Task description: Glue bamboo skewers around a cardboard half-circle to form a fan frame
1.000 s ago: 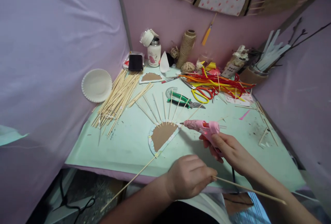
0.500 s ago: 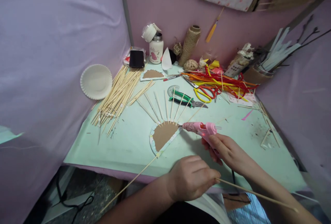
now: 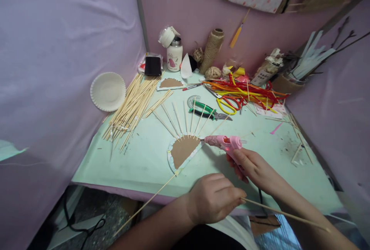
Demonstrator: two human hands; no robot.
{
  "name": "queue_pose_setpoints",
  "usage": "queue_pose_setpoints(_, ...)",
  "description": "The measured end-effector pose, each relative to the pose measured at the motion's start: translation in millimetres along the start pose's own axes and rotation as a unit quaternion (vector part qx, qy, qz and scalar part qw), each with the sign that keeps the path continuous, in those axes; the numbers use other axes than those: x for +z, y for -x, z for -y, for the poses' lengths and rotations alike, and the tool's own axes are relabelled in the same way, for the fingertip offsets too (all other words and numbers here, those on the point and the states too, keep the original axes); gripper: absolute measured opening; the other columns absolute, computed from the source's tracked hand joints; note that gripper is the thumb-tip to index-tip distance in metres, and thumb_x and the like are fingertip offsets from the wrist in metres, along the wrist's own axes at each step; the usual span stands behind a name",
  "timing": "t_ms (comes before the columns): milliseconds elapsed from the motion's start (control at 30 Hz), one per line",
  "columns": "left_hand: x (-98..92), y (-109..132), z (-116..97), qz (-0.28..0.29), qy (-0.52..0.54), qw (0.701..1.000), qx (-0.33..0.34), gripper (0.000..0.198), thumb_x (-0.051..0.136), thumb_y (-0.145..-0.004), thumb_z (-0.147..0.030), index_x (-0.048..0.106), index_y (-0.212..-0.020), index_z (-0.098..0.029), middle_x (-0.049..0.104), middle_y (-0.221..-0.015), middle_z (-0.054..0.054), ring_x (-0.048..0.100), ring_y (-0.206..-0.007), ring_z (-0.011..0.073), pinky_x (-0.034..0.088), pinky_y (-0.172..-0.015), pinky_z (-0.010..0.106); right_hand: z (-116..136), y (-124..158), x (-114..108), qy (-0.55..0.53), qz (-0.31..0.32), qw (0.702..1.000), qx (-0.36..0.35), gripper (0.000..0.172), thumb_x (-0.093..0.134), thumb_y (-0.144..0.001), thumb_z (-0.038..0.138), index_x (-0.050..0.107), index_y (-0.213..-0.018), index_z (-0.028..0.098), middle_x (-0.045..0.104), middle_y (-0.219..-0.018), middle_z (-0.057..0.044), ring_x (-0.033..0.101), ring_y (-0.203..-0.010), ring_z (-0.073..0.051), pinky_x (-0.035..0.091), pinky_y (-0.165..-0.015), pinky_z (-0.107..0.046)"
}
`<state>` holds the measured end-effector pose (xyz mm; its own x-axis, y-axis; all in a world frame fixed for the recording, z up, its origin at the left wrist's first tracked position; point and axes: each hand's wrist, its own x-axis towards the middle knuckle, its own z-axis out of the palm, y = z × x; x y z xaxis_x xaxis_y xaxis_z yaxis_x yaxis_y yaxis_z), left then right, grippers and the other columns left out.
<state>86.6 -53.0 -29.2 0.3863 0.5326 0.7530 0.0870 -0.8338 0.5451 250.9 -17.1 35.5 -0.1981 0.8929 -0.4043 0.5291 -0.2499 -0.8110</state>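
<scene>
My right hand (image 3: 248, 165) grips a pink hot glue gun (image 3: 222, 142), its nozzle at the right edge of a brown cardboard half-circle (image 3: 185, 151) with a pale rim. Several thin wooden sticks (image 3: 186, 119) fan out from the curved edge of that half-circle. One longer stick (image 3: 147, 202) runs from its lower corner toward the front edge of the table. Closed in a pinch, my left hand (image 3: 215, 200) holds a wooden stick (image 3: 286, 213) that points out to the right, below the glue gun. The glue gun's trigger is hidden by my fingers.
A pile of wooden sticks (image 3: 133, 107) and a white paper plate (image 3: 108, 91) are on the left. Behind the half-circle lie green-handled pruning shears (image 3: 205, 110), scissors (image 3: 228, 104) and red and yellow strips (image 3: 254, 92). A white bottle (image 3: 175, 55) and twine spool (image 3: 212, 51) stand at the back.
Almost nothing differs. The far end of the stick in my left hand has shifted slightly up and left; the glue gun's nozzle stays at the half-circle's edge.
</scene>
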Motion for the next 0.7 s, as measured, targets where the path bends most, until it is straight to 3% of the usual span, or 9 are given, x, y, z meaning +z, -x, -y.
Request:
queue_pose_setpoints(467, -1.8, 0.2, -0.7, 0.009, 0.011, 1.0, -0.007, 0.019, 0.045, -0.1, -0.023, 0.061, -0.099, -0.013, 0.068, -0.073, 0.003, 0.058, -0.062, 0.0124, 0.049, -0.06, 0.025, 0.4, -2.1, -0.3, 0.015, -0.004, 1.0, 0.001, 0.059, 0.034, -0.091, 0.073, 0.054, -0.074, 0.02, 0.052, -0.051, 0.002, 0.048, -0.046, -0.014, 0.038, -0.046, -0.026)
queue_pose_setpoints(700, -1.5, 1.5, 0.1, 0.027, 0.016, 0.999, -0.016, 0.019, 0.044, -0.099, -0.023, 0.06, -0.102, -0.013, 0.068, -0.073, 0.004, 0.059, -0.063, 0.0128, 0.05, -0.061, 0.026, 2.2, 0.2, -6.7, 0.032, -0.062, 0.997, -0.013, 0.059, 0.035, -0.089, 0.075, 0.055, -0.074, 0.021, 0.054, -0.05, 0.0, 0.051, -0.046, -0.016, 0.04, -0.047, -0.028)
